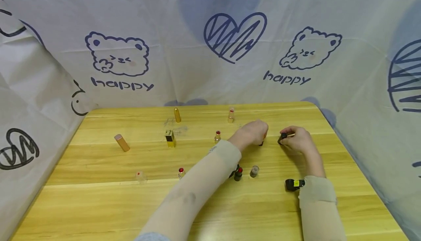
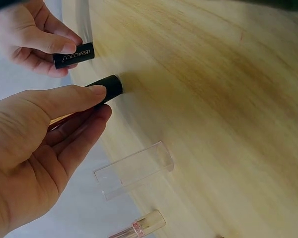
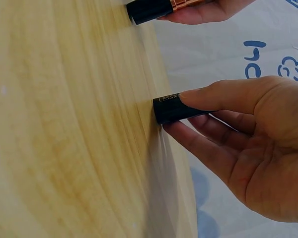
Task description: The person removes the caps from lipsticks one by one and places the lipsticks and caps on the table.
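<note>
I view, from my remote station, a person's two hands at work above a pale wooden table (image 1: 85, 197), near its far right part. The left hand (image 1: 250, 133) has its thumb and fingers bent in around a black-ended tube (image 2: 111, 89), the gap between them no wider than the tube itself; a copper-coloured band shows beside the black part. The right hand (image 1: 298, 138) pinches a black cylinder (image 3: 166, 110) with gold lettering between thumb and fingers, likewise parted only by its thickness. The two held pieces are apart but near each other, each tilted with one end toward the tabletop; I cannot tell whether either end touches the wood. Just beside the left hand, in my left wrist view, is a clear rectangular cover (image 2: 134, 171), and next to that a clear-capped lipstick (image 2: 139, 228). Nearer the person, between the forearms, I note a black lipstick with a red tip (image 1: 238, 174) and, just right of it, a small grey-topped tube (image 1: 254, 171). Across the left half stand a tan tube (image 1: 122, 143), a gold-and-black case (image 1: 170, 138) and, toward the far edge, a gold tube (image 1: 177, 115). A white cloth (image 1: 184, 0) printed with bears and hearts hangs behind.
</note>
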### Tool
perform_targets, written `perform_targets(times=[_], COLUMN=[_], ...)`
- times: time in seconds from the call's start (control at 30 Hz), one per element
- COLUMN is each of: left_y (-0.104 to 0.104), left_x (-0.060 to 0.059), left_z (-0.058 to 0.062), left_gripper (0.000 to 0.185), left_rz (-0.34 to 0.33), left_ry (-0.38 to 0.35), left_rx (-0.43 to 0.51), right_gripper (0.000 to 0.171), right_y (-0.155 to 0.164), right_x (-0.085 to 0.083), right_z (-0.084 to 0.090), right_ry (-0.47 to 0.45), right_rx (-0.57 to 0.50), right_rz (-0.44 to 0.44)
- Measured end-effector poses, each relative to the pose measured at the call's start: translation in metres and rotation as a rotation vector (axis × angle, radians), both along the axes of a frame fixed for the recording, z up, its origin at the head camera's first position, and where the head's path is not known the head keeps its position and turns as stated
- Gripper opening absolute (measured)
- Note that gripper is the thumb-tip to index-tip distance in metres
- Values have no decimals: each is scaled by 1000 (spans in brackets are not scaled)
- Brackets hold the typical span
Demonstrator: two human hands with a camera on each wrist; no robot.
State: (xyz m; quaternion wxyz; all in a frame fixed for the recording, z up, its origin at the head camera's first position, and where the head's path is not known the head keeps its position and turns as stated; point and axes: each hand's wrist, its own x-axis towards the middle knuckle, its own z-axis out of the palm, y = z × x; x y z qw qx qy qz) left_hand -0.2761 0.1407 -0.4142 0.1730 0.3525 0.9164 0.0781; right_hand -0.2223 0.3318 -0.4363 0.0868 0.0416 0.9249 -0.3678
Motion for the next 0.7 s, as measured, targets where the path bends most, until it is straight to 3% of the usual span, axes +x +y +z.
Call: perform_targets(times=[0.2,0.5,0.7], left_y=[0,-2,-7], left_x=[0,2,2], left_z=[0,-1,7], left_gripper=[25,12,20], left_rz=[-2,9,5], left_ry=[5,32,25], left_rx=[-4,3,61], right_gripper=[48,53,58], right_y=[0,-2,2], right_x=[0,-1,4], right_z=[0,0,6], right_ry=[1,9,38], right_rx=[-18,-38,-75], right_rz=[13,23,24])
